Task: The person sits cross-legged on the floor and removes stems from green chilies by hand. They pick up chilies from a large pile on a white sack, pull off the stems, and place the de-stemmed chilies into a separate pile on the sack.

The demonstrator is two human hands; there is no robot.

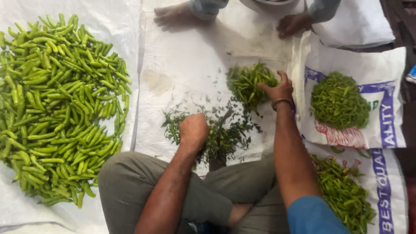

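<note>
Your knees [182, 190] sit nearest, and just past them your left hand [193, 130] is balled shut on the stem litter [221, 136], though you can't tell whether anything is inside the grip. Your right hand [277, 90] rests open, fingers spread, on the small chilli heap [251, 84] on the white sheet [186, 65], with the big pile [56, 104] well apart to the left. These chillies look light, firm and smooth-skinned, likely to snap if bent, so take each near the stem end.

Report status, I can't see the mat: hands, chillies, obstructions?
Left hand fisted on stems. Right hand reaching into small chilli pile. Nothing between them.
</note>
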